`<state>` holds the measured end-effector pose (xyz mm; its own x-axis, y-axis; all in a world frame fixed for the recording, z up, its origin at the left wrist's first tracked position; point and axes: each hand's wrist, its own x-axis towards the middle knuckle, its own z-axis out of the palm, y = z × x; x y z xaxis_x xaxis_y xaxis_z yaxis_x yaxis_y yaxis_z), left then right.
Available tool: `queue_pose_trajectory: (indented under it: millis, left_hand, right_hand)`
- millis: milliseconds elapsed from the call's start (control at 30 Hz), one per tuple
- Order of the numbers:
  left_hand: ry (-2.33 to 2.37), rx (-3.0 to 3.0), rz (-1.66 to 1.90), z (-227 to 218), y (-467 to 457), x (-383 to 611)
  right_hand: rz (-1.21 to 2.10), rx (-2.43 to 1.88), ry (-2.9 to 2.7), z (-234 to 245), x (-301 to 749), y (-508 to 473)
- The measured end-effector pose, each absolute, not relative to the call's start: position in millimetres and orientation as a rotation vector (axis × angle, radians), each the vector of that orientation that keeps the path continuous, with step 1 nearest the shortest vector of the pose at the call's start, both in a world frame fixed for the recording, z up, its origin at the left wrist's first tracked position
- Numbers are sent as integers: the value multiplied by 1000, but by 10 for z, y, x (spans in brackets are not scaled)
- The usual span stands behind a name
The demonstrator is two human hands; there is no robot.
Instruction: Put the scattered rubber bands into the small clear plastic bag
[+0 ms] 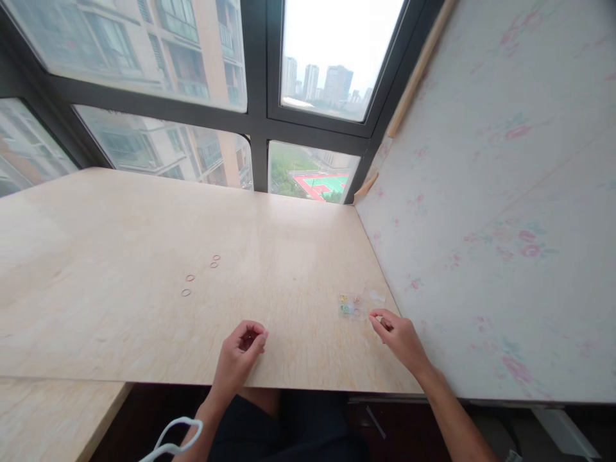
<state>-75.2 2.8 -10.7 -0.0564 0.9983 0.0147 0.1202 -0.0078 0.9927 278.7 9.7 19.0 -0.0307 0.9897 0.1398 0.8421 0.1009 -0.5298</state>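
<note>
My left hand (243, 350) hovers over the near edge of the tabletop, fingers curled in and thumb against the index finger. Whatever may be inside that pinch is too small to make out. At the right, my right hand (397, 333) has thumb and fingertips pressed together beside a small clear compartment box (353, 307). Tiny yellow, green and pinkish pieces show in the box. Its lid appears clear too, and a small whitish piece (376, 296) lies behind it. No object can be told between the right fingertips.
Several thin rings lie left of centre, among them a reddish ring (190, 278) and a dark ring (185, 292). The beige marbled tabletop (120, 244) meets a flowered wall (481, 224) at right and dark-framed windows (260, 77) behind. A white cord loop (178, 430) hangs near my left forearm.
</note>
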Motion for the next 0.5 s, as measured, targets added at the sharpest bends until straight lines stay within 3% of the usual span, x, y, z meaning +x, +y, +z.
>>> queue_pose_trajectory:
  millis: [167, 333, 500]
  left_hand:
    - [1397, 1161, 1241, -19, 91, -910]
    - [1772, 1192, 1380, 46, 290, -1429]
    - [2267, 1541, 977, 101, 578, -2080]
  right_hand:
    - [358, -1758, -1863, -135, 2718, -222]
    - [349, -1768, -1826, -181, 2730, -266]
    - [378, -1785, -1830, -210, 2799, -202]
